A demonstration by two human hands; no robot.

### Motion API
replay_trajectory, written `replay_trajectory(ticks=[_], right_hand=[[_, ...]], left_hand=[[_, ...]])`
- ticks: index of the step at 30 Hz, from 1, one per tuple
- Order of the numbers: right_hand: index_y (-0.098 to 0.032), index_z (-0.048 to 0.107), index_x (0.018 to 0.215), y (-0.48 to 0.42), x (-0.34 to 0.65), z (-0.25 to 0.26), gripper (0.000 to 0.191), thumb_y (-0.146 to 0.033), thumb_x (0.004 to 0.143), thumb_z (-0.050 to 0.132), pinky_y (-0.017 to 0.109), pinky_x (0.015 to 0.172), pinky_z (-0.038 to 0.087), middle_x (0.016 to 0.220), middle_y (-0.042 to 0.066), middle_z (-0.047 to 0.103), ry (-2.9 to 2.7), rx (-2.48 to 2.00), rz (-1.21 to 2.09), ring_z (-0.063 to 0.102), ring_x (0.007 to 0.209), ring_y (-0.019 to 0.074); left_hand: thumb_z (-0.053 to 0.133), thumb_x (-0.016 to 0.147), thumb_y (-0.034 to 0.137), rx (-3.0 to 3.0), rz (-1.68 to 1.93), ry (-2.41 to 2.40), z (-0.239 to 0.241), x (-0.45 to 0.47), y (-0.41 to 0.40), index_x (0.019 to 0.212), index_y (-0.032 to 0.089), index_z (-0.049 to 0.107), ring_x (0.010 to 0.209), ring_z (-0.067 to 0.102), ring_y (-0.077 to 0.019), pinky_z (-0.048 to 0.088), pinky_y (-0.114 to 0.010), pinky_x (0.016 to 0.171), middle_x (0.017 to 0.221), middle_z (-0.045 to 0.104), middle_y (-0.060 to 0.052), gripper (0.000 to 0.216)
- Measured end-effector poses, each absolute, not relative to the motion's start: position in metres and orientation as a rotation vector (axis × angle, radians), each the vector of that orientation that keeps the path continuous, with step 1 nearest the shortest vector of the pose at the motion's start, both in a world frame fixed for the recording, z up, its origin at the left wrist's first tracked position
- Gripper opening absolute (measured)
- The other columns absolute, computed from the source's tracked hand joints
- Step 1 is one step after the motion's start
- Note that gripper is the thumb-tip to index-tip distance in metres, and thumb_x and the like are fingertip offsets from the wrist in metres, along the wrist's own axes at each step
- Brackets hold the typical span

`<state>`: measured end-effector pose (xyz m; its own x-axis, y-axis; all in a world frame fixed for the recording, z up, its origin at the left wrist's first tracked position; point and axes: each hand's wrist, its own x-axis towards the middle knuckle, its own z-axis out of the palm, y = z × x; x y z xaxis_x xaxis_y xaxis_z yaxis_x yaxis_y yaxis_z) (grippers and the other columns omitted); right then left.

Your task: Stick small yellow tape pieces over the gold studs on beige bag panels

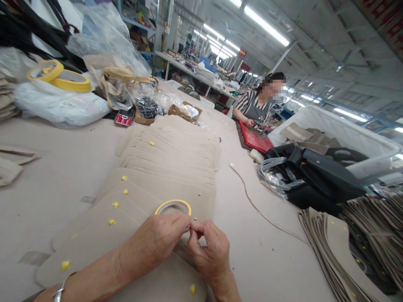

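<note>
My left hand [162,235] and my right hand [210,249] meet over a fanned stack of beige panels [163,182], fingertips pinched closed against each other. Something tiny is between the fingertips, too small to name. Just behind my left fingers a roll of yellow tape [172,202] shows its upper rim; its lower part is hidden, and I cannot tell whether that hand holds it. Small yellow tape bits [112,222] stick to the panels along their left side. Little metal studs [199,194] sit along the right side of the panels.
More yellow tape rolls [71,80] lie on a white plastic bag [59,105] at the left. A black bag [321,172] and stacked brown pieces [330,251] stand at the right. A thin cord [252,201] crosses the table. Opposite, a co-worker [256,102] handles a red tray [255,138].
</note>
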<state>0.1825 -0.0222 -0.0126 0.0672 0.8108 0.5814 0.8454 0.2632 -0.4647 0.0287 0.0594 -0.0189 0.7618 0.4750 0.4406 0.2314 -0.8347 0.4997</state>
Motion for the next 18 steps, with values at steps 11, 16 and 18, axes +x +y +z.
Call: replay_trajectory(ticks=[11, 16, 18], right_hand=[[-0.016, 0.065, 0.064, -0.006, 0.212, -0.019, 0.031, -0.045, 0.069, 0.073, 0.023, 0.044, 0.047, 0.05, -0.001, 0.059, -0.831, -1.729, 0.852, 0.053, 0.043, 0.0124], [-0.013, 0.071, 0.077, -0.007, 0.225, -0.028, 0.038, -0.051, 0.072, 0.073, 0.019, 0.042, 0.043, 0.057, 0.0, 0.063, -0.882, -1.793, 1.021, 0.052, 0.043, 0.0091], [-0.012, 0.07, 0.077, -0.006, 0.225, -0.03, 0.039, -0.051, 0.072, 0.073, 0.018, 0.041, 0.042, 0.056, 0.0, 0.063, -0.863, -1.801, 1.072, 0.05, 0.042, 0.008]], left_hand=[[0.036, 0.094, 0.01, 2.761, 0.94, 0.58, -0.005, 0.036, 0.059, 0.081, 0.02, 0.051, 0.057, 0.048, -0.0146, 0.035, -0.027, 0.052, 0.066, 0.052, 0.002, 0.022], [0.047, 0.091, 0.012, 2.897, 0.578, 0.777, -0.028, 0.039, 0.073, 0.082, 0.02, 0.053, 0.072, 0.052, -0.0217, 0.04, -0.034, 0.065, 0.08, 0.059, -0.004, 0.013], [0.05, 0.089, 0.013, 2.9, 0.519, 0.789, -0.036, 0.04, 0.076, 0.084, 0.02, 0.054, 0.076, 0.051, -0.0234, 0.039, -0.037, 0.069, 0.083, 0.059, -0.005, 0.01]])
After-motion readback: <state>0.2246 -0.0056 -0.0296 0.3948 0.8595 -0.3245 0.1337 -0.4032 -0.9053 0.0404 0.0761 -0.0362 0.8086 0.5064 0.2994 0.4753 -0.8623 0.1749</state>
